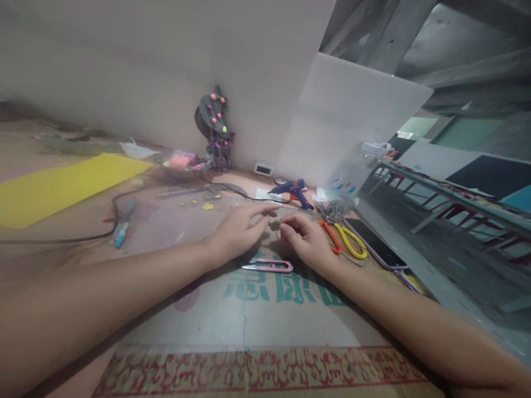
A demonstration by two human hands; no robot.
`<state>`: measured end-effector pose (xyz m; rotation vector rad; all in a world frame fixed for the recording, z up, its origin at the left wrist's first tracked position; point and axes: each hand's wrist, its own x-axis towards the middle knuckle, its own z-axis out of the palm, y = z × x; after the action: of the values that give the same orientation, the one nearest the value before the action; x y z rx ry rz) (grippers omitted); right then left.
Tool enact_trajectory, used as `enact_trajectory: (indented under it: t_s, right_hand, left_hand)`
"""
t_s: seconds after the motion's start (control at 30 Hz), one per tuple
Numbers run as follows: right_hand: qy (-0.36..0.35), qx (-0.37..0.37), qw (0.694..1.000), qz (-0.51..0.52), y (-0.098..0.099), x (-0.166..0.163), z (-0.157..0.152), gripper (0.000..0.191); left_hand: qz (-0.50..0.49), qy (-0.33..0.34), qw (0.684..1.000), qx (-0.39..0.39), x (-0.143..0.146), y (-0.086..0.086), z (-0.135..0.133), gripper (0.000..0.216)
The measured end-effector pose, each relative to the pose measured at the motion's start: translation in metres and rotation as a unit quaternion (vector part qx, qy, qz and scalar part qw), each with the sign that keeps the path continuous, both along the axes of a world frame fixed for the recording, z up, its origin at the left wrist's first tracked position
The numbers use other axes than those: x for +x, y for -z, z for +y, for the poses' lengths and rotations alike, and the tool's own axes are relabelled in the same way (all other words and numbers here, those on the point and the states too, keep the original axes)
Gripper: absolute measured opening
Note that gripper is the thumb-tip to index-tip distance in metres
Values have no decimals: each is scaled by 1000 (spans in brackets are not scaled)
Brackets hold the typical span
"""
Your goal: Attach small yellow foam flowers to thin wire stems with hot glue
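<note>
My left hand (243,229) is over the table with its fingers stretched forward, thumb and forefinger apart. Facing it, my right hand (306,239) has its fingers curled, thumb against fingertips in a pinch. A small brownish piece (274,225) shows between the two hands at the right fingertips; it is too small and blurred to name. Pink-handled thread snips (271,266) lie just below the hands, blades to the left. Beside my right hand lie an orange handle loop (331,237) and a yellow handle loop (352,241), their other ends partly hidden.
A blue glue gun (293,192) lies beyond the hands, near coiled grey cord (338,210). A phone (375,243) rests along the right table edge. Leftward are a pen (123,226), black cable (115,207) and yellow sheet (70,188). A grey crescent ornament (211,119) stands behind.
</note>
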<state>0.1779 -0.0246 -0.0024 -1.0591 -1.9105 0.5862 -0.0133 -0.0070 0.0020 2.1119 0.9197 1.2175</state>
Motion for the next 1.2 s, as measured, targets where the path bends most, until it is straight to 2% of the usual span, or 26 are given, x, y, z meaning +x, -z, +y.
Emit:
enact_trajectory:
  t_s: [0.13,0.3,0.43,0.5,0.63,0.7,0.77,0.83,0.9,1.03,1.13,1.2]
  right_hand:
    - [11,-18,1000,23,0,2,4,19]
    - [15,-35,998,51,0,1,4,22]
    - [1,-48,998,33,2,1,6,20]
    - [8,-23,999,33,2,3,7,23]
    - [47,84,994,52,-7,9,4,24]
    - [36,110,993,1,-15,9,-1,16]
    - [-26,113,986,-120,-22,6,-9,13]
    - [-107,111,954,-257,-28,1,-16,18]
    - [-151,120,919,-345,-30,-5,-23,27]
    - [-148,161,885,-411,-25,-15,-30,21]
    - [-143,224,852,-450,-19,-17,-33,24]
    - [-133,258,847,-445,-19,-15,-34,26]
  left_hand:
    - [31,5,998,45,1,-2,-2,29]
    - [50,-15,999,7,1,-3,-1,23]
    - [61,-22,998,-18,2,-5,-2,18]
    - [49,-29,998,-31,2,-5,-2,17]
    - [36,-45,997,-45,1,-3,0,16]
    - [37,-41,997,-51,1,-2,0,16]
    - [38,-37,997,-54,1,-2,0,15]
    - [39,-37,997,-53,1,-2,0,13]
    - [37,-41,998,-43,1,-2,0,12]
    - [34,-42,998,-23,1,0,1,13]
    - [40,-34,999,-6,1,1,2,13]
    - [46,-30,998,4,0,1,2,13]
